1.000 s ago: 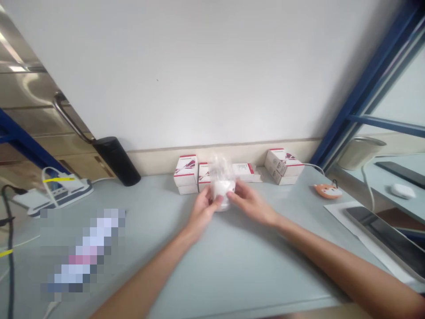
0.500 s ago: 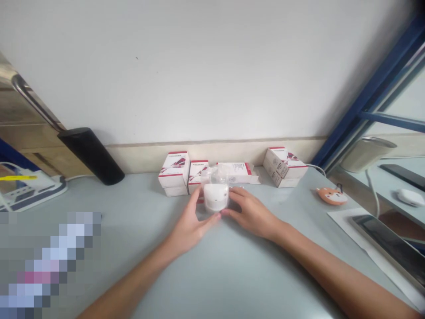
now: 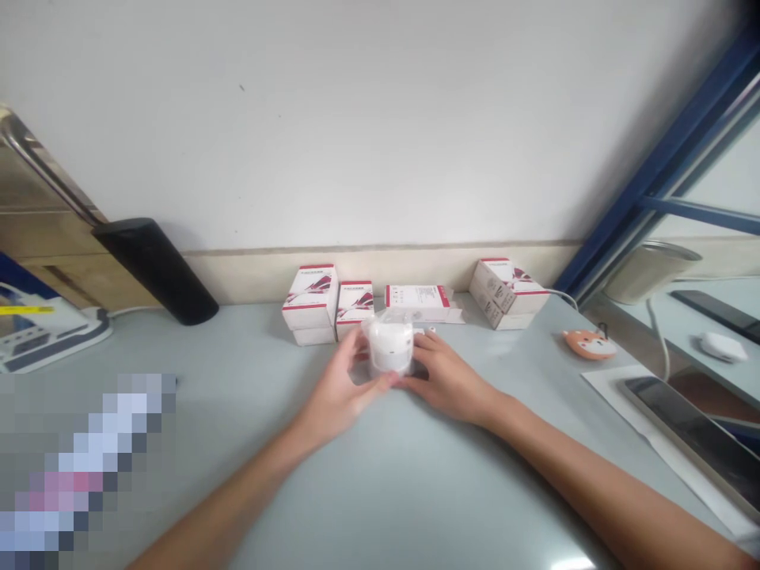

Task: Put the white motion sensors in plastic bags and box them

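Note:
A small white rounded device (image 3: 391,353) wrapped in a clear plastic bag is between my hands at the middle of the table. It looks like a motion sensor, though the picture is too soft to be sure. My left hand (image 3: 344,385) grips it from the left, thumb across the lower front and fingers behind. From the right, my right hand (image 3: 448,376) closes on it, with its thumb low near the left thumb tip. Part of the fingers is hidden behind the device. Close behind it stands a small white and red box (image 3: 355,302).
A larger box (image 3: 309,304), a flat-lying box (image 3: 417,297) and stacked boxes (image 3: 509,291) line the wall. At the left are a black cylinder (image 3: 157,269) and a power strip (image 3: 59,336). An orange animal-faced item (image 3: 589,344) and a phone (image 3: 694,427) lie right.
The plastic bag that stood up above the device is now lower and gathered against its top. Both hands keep their hold in nearly the same place. The view has shifted slightly.

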A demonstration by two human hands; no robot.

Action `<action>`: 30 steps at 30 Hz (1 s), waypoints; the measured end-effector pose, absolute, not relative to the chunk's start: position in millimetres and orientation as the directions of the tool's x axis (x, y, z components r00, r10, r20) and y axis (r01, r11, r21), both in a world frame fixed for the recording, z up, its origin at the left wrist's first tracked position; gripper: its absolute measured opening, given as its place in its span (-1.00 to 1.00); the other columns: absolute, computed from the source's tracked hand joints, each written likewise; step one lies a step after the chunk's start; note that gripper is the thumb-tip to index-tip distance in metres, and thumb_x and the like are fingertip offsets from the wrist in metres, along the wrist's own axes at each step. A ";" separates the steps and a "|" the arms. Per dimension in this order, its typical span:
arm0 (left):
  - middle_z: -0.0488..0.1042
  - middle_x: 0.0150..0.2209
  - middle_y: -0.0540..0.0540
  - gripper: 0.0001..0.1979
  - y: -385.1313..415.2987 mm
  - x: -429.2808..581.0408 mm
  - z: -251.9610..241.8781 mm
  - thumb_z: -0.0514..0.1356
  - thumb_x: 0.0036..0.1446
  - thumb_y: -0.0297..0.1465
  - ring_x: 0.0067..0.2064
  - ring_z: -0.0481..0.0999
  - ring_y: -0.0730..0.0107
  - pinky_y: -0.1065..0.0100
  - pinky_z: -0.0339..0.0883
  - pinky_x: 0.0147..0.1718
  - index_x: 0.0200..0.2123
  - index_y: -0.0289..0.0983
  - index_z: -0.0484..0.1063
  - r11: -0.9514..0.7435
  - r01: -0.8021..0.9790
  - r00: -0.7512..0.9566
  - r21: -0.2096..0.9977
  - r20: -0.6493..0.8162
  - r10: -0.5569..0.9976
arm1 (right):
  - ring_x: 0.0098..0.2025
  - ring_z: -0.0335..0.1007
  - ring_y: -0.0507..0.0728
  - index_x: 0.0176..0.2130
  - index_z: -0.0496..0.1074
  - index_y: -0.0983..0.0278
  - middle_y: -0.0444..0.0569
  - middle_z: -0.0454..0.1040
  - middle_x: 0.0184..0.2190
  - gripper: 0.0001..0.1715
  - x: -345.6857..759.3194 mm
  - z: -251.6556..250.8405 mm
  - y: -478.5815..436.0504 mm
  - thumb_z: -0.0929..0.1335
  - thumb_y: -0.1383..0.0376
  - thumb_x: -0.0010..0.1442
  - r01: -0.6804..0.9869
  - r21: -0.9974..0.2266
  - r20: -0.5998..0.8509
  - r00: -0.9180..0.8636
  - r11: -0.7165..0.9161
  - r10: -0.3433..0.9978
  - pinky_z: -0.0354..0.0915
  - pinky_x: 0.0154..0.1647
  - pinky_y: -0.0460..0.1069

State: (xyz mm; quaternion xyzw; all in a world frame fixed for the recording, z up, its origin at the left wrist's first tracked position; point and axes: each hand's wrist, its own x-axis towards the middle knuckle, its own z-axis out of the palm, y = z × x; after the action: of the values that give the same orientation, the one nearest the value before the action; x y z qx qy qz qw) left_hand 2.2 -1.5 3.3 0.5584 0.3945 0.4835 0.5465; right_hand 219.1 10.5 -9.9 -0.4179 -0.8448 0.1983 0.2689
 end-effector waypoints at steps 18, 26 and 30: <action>0.65 0.04 -0.23 -0.57 4.8 1.8 4.4 0.45 0.15 -0.22 0.08 0.62 0.01 0.23 0.48 0.00 0.04 -0.26 0.58 0.064 -0.092 0.231 0.994 -0.041 0.972 | -0.21 0.43 0.17 0.08 0.45 0.23 -0.03 0.56 -0.16 -0.51 218.0 1.3 6.6 0.49 0.03 0.29 0.371 -0.842 0.187 -0.478 0.391 0.858 0.35 -0.17 0.06; 0.54 0.24 -0.19 -0.62 3.3 5.3 21.6 0.31 0.30 -0.42 0.25 0.53 0.08 0.13 0.53 0.15 0.17 -0.20 0.51 0.320 -0.555 0.243 0.768 -0.218 0.945 | -0.35 0.30 0.06 -0.03 0.41 0.19 -0.19 0.36 -0.41 -0.72 215.4 21.8 2.8 0.37 0.08 0.39 0.069 -0.931 0.346 -0.145 0.358 0.927 0.27 -0.25 0.00; 0.54 0.25 -0.19 -0.64 1.8 5.7 28.5 0.29 0.30 -0.48 0.24 0.55 0.14 0.15 0.53 0.19 0.15 -0.20 0.52 0.335 -0.646 0.210 0.686 -0.263 0.942 | -0.24 0.40 0.05 0.05 0.35 0.15 -0.10 0.46 -0.16 -0.68 214.9 20.2 0.7 0.37 0.08 0.39 0.051 -0.911 0.409 -0.026 0.410 0.912 0.34 -0.19 0.00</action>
State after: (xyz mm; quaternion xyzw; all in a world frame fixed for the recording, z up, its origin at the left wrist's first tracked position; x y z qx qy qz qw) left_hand 5.7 1.8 28.5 0.2215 0.3341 0.5322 0.7457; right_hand 214.9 0.7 20.2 -0.3941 -0.6110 0.3736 0.5760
